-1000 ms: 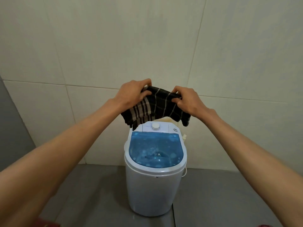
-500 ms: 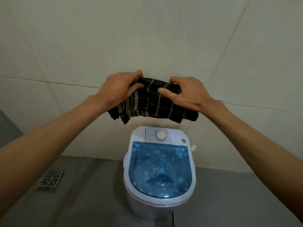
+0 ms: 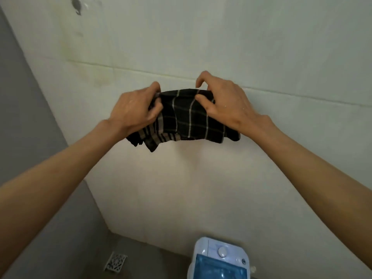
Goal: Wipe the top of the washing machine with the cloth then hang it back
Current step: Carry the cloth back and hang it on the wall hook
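Hands [image 3: 133, 111] [image 3: 225, 103] grip plaid cloth [image 3: 187, 117]; no legible writing.

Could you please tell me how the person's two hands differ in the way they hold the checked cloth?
The left hand bunches its end of the cloth in a closed fist, while the right hand pinches its end with the index finger lifted clear. The left hand sits slightly lower than the right hand. Both grip the cloth's top edge, raised before the tiled wall.
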`<state>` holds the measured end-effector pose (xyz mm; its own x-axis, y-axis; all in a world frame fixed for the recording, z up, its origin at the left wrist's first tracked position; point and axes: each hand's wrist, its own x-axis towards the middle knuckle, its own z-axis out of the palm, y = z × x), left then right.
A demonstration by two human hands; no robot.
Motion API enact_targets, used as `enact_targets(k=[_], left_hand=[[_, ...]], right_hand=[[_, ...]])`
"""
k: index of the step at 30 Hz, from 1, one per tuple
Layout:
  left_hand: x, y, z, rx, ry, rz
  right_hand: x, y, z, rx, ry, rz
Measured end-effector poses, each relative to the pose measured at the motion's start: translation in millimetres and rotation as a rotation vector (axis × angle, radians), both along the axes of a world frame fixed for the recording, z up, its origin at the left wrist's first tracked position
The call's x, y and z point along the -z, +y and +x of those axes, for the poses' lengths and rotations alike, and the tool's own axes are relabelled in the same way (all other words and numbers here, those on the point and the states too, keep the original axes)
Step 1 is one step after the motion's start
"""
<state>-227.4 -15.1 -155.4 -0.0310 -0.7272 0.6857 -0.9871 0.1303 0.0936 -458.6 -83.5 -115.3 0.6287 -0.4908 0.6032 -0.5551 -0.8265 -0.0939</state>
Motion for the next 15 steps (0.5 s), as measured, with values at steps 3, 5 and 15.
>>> enact_targets(k=[3,5,15], left_hand=[[-74,8,43,-0.053,0.027,-0.052],[-109,15,73,-0.079,0.010,-0.122],[-151,5,211,-0.271,0.137,-0.238]], right_hand=[[-66,1,54,-0.040,-0.018,-0.065],[-98,4,89,-0.051,-0.029,-0.110],[-128,1,239,-0.015,0.007,-0.213]])
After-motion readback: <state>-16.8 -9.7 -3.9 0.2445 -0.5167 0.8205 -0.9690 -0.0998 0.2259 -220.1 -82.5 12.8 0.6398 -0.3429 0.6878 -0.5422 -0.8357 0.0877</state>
